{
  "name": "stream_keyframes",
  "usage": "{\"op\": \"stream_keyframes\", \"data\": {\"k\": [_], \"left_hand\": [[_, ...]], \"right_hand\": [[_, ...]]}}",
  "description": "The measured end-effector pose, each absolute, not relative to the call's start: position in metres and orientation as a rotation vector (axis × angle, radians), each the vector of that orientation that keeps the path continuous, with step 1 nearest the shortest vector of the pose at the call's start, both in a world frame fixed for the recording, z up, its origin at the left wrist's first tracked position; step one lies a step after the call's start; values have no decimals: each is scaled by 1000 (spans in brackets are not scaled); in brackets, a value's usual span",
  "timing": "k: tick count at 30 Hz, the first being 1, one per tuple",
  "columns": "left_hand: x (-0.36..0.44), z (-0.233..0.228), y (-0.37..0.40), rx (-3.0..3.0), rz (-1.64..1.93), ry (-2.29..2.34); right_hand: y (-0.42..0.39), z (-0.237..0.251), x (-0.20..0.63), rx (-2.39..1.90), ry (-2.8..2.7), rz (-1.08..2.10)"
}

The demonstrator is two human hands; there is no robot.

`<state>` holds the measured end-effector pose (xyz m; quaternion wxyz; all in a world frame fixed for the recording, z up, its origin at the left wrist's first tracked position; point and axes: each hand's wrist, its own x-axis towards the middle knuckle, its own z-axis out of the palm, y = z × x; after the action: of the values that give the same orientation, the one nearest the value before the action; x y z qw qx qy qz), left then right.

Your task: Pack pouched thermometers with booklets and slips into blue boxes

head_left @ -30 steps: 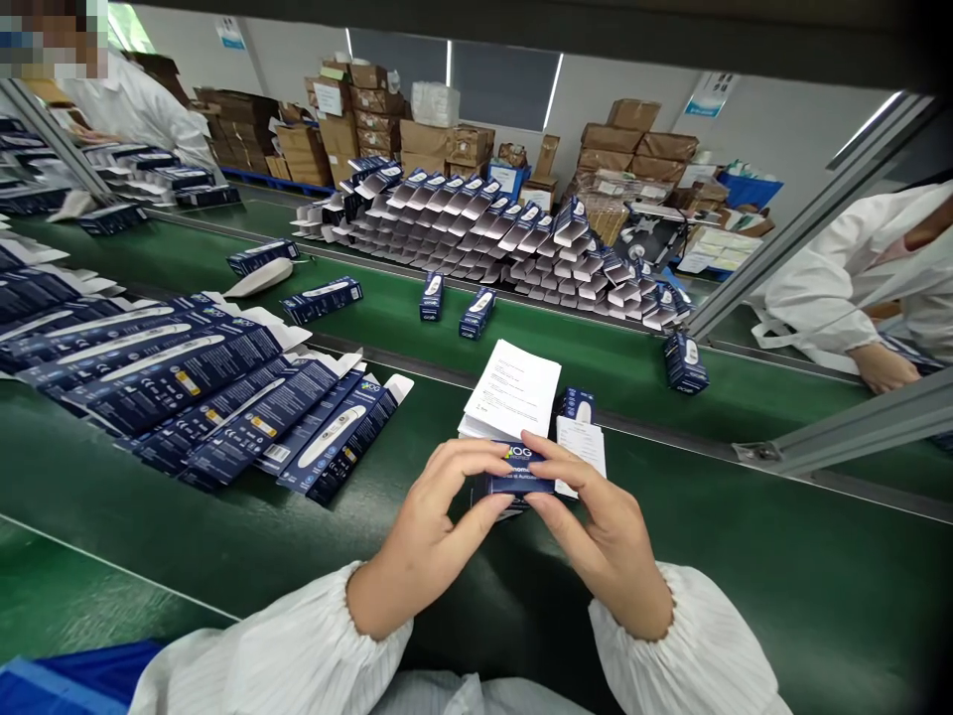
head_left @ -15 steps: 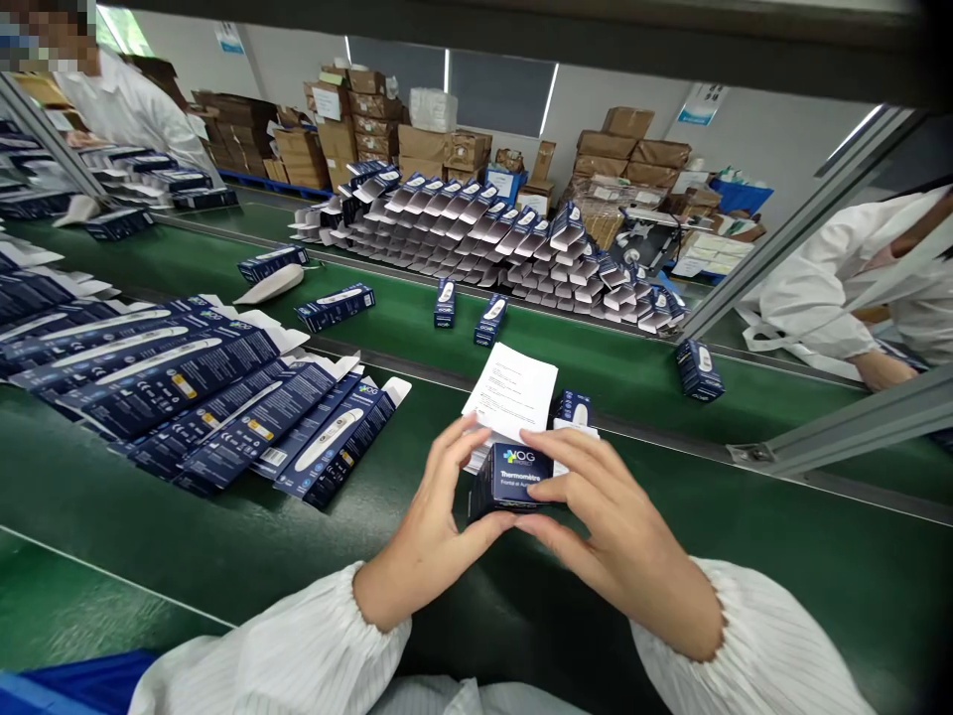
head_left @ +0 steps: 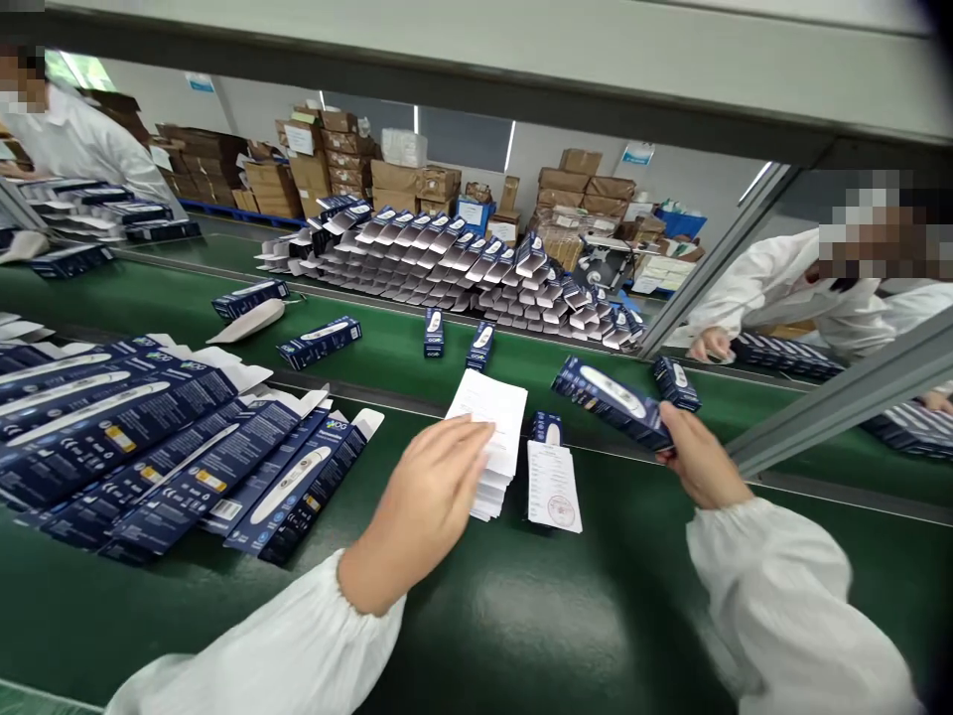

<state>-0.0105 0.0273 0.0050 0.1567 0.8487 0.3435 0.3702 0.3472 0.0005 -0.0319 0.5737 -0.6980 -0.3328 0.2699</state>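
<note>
My right hand [head_left: 700, 455] grips one end of a closed dark blue thermometer box [head_left: 607, 395]. It holds the box tilted over the green belt, to the right of the papers. My left hand [head_left: 421, 506] reaches over a stack of printed white leaflets [head_left: 495, 402], its fingers stretched out at the stack's near left side. Whether the fingertips touch the paper is hard to tell. Just right of the stack lies a separate slip with a red stamp [head_left: 552, 487], with another blue box [head_left: 547, 429] partly hidden behind it.
Open-ended blue cartons [head_left: 290, 487] lie in overlapping rows at the left. Several closed boxes and a white thermometer [head_left: 248, 322] rest on the belt [head_left: 394, 372]. Beyond it rises a large carton pile [head_left: 447, 258]. A metal post [head_left: 719, 258] stands at right; co-workers are on both sides.
My hands have come apart. The right one has carried the thermometer box forward and right over the belt, while the left has gone to the leaflet stack. The view has shifted slightly.
</note>
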Motion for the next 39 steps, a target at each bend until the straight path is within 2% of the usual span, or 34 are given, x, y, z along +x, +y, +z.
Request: {"op": "stream_keyframes", "data": {"k": [3, 6, 11, 17, 21, 23, 26, 30, 33, 39], "left_hand": [[16, -10, 32, 2625, 827, 983], [27, -20, 29, 2689, 730, 1022], [19, 1, 23, 2775, 536, 966], [43, 33, 67, 2741, 187, 1053], [68, 29, 107, 2617, 105, 1123], [71, 27, 115, 2575, 117, 1102], [62, 31, 104, 2560, 228, 1032], [29, 47, 63, 2436, 693, 1025], [2, 55, 32, 2034, 991, 1076], [-26, 29, -4, 898, 828, 1109]], "right_hand": [[27, -63, 367, -1661, -685, 713], [49, -75, 368, -1586, -688, 744], [57, -70, 348, -1510, -853, 745], [0, -44, 292, -1558, -1383, 815], [-29, -40, 260, -1521, -2064, 491], [-32, -42, 253, -1510, -2229, 344], [-31, -44, 250, -1528, -2273, 301], [-29, -41, 249, -1563, -2294, 347], [-30, -39, 247, -1584, -2306, 341], [-28, -35, 246, -1616, -2303, 425]]}}
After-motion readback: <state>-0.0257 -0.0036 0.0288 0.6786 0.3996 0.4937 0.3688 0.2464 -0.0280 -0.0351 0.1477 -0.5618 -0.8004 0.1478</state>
